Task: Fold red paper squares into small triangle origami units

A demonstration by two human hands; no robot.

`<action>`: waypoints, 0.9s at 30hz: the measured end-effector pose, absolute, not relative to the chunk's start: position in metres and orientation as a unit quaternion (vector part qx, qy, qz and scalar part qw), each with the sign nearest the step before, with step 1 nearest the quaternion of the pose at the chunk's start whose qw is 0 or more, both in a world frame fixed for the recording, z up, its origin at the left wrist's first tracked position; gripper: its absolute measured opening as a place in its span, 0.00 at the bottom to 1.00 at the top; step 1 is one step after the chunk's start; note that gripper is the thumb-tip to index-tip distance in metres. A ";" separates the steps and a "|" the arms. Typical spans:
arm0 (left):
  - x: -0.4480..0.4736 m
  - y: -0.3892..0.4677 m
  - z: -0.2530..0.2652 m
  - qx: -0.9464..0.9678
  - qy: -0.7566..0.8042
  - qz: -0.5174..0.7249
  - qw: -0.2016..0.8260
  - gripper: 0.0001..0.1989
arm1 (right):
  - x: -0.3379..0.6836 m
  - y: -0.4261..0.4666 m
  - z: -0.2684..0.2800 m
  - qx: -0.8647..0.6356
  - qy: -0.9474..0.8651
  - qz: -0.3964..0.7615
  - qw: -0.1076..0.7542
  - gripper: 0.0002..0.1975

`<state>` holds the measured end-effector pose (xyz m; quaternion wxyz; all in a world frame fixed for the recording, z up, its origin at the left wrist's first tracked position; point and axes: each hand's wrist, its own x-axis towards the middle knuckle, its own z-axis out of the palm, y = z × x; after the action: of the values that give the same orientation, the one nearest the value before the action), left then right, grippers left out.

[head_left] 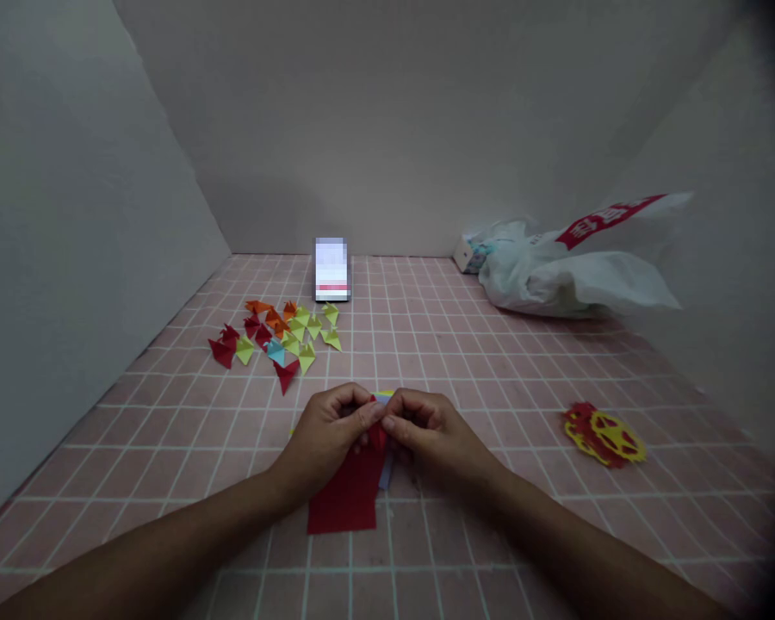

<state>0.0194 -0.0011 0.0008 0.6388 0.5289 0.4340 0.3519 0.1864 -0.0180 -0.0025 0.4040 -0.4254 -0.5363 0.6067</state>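
Note:
Between my fingertips is a small piece of folded red paper (378,435), pinched from both sides. My left hand (339,426) grips it with thumb and fingers closed. Opposite it, my right hand (426,424) pinches the other side, its thumb meeting the curled forefinger. The fingers cover much of the fold. Below them a flat red sheet (345,495) lies on the table. A pale lilac sheet (386,478) and a yellow edge (385,393) peek out from behind the hands.
Several small folded paper pieces (284,331) in red, orange, yellow-green and blue lie beyond my left hand. A phone (331,269) stands upright behind them. Far right are a white plastic bag (542,275) and a small box (468,254). Red and yellow cut-outs (605,437) lie right.

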 end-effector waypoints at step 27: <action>0.019 0.002 0.000 0.511 0.429 0.384 0.638 0.12 | 0.194 -0.014 -0.003 -0.479 -0.592 0.510 0.401 0.08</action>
<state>0.0191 0.0019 -0.0004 0.6380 0.5113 0.4292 0.3838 0.1939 -0.0143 -0.0032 0.4014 -0.4785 -0.5918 0.5095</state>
